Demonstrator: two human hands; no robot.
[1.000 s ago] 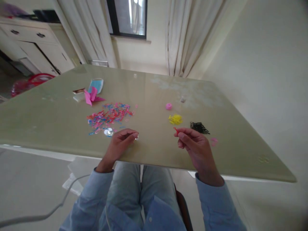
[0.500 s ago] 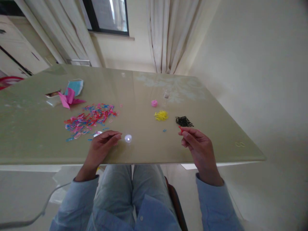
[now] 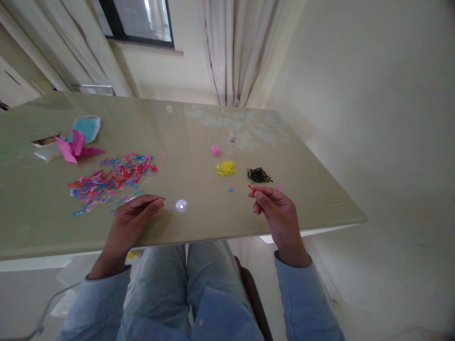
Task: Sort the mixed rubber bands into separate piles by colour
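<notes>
Between the thumb and index finger of my right hand (image 3: 277, 208) is a small red band (image 3: 251, 189), just in front of a pile of black bands (image 3: 259, 175). My left hand (image 3: 137, 218) is pinched closed near the table's front edge; anything between its fingertips is too small to make out. Behind it lies a mixed pile of red, pink and blue bands (image 3: 117, 175). A heap of yellow bands (image 3: 225, 168) sits left of the black ones, with a single blue band (image 3: 231, 190) in front.
A pink ring-shaped item (image 3: 215, 150) and a small clear item (image 3: 232, 138) stand farther back. At the left are a pink folded paper (image 3: 76, 148), a blue mask (image 3: 87, 129) and a clear packet (image 3: 48, 152). Two pale rings (image 3: 334, 202) lie right.
The view has shifted, so the table items appear farther left. A pink band now shows behind my right hand. Both hands keep their pinched shape, the right one still with the red band.
</notes>
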